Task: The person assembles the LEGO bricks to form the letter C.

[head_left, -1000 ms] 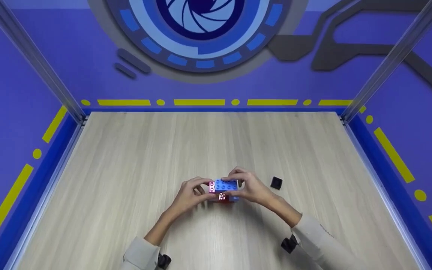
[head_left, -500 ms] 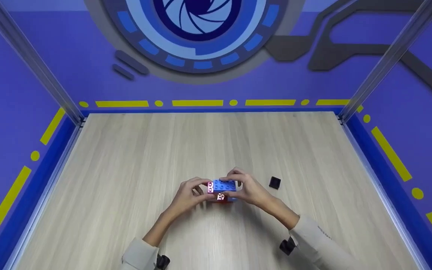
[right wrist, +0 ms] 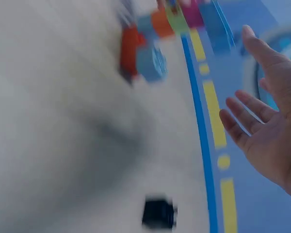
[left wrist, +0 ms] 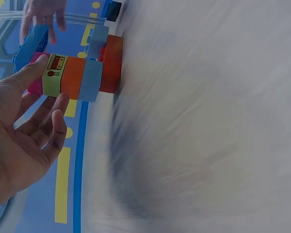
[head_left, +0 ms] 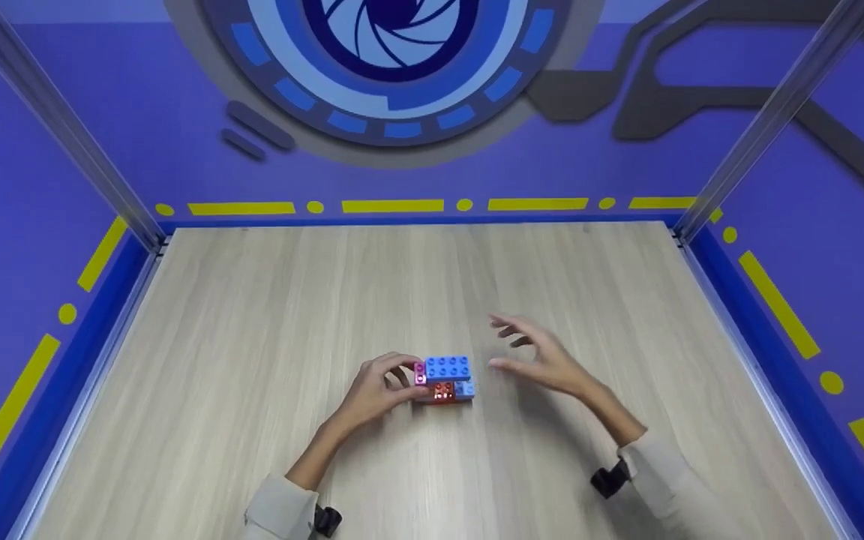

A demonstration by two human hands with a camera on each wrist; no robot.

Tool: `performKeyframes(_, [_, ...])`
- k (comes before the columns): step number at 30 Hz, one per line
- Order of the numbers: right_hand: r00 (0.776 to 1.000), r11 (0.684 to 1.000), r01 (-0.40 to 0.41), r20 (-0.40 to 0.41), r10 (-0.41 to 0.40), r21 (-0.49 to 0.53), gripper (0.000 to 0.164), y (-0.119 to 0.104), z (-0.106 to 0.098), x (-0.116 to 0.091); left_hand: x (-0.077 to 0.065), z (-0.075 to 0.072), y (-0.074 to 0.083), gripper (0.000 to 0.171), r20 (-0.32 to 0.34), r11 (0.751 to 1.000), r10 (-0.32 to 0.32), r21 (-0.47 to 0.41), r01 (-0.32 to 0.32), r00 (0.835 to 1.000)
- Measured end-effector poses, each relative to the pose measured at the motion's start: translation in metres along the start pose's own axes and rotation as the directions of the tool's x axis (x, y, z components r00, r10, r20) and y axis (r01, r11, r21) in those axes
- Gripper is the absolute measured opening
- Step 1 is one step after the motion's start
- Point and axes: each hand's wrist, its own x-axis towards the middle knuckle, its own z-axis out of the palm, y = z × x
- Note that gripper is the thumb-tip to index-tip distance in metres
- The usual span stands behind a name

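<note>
A stack of toy building bricks stands on the table in front of me. From its red base brick (left wrist: 112, 65) it rises through a light-blue brick (left wrist: 89, 81), an orange brick (left wrist: 72, 78) and a printed green brick (left wrist: 52, 84) to a pink brick (head_left: 420, 373). A blue brick (head_left: 448, 367) lies on top, jutting to the right. My left hand (head_left: 372, 394) pinches the stack near the pink and green bricks. Apart from it, to the right, my right hand (head_left: 550, 362) holds nothing, its fingers spread. Another light-blue brick (right wrist: 151, 64) sits on the base's right side.
A black brick (right wrist: 158, 212) lies on the table to the right of the stack; in the head view my right hand hides it. Purple-blue walls (head_left: 372, 176) enclose the wooden table (head_left: 289, 300) at the back and sides.
My right hand has let go of the blue brick and moved away to the right, fingers opening. The blue brick stays on the stack. My left hand keeps its hold.
</note>
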Motion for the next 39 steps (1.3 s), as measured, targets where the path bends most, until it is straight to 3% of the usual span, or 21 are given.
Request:
performKeyframes(3, [0.999,1.000,-0.014,-0.048,0.014,-0.004,0.063,0.010,-0.017,-0.008,0.001,-0.001,0.000,0.037,0.006,1.000,-0.018,0.004,0.018,1.000])
performKeyframes(5, [0.998,0.999,-0.021,-0.058,0.019,-0.035,0.063,0.028,-0.021,-0.016,0.001,-0.002,0.001,0.039,0.013,1.000,-0.022,0.007,0.021,1.000])
performKeyframes(10, [0.991,0.991,-0.065,-0.128,0.050,-0.120,0.057,0.071,-0.027,-0.034,0.004,-0.003,0.008,0.050,0.012,0.999,0.028,0.041,-0.028,1.000])
performKeyframes(16, [0.969,0.967,-0.191,-0.187,0.158,-0.171,0.057,0.098,-0.030,-0.044,0.006,0.000,0.027,0.053,-0.024,0.994,0.082,0.079,-0.080,0.996])
performKeyframes(21, [0.965,0.952,-0.238,-0.159,0.209,-0.194,0.060,0.106,-0.027,-0.050,0.009,0.005,0.035,0.045,-0.039,0.986,0.104,0.132,-0.098,0.994])
performKeyframes(26, [0.969,0.942,-0.237,-0.121,0.213,-0.236,0.064,0.106,-0.021,-0.055,0.010,0.006,0.035,0.040,-0.052,0.986,0.109,0.134,-0.101,0.993])
performKeyframes(29, [0.961,0.932,-0.269,-0.126,0.245,-0.244,0.065,0.106,-0.020,-0.059,0.012,0.006,0.035,0.040,-0.050,0.986,0.109,0.130,-0.102,0.993])
performKeyframes(39, [0.940,0.902,-0.331,-0.183,0.289,-0.278,0.040,0.102,-0.016,-0.064,0.017,0.008,0.033,0.036,-0.048,0.983,0.129,0.139,-0.121,0.990])
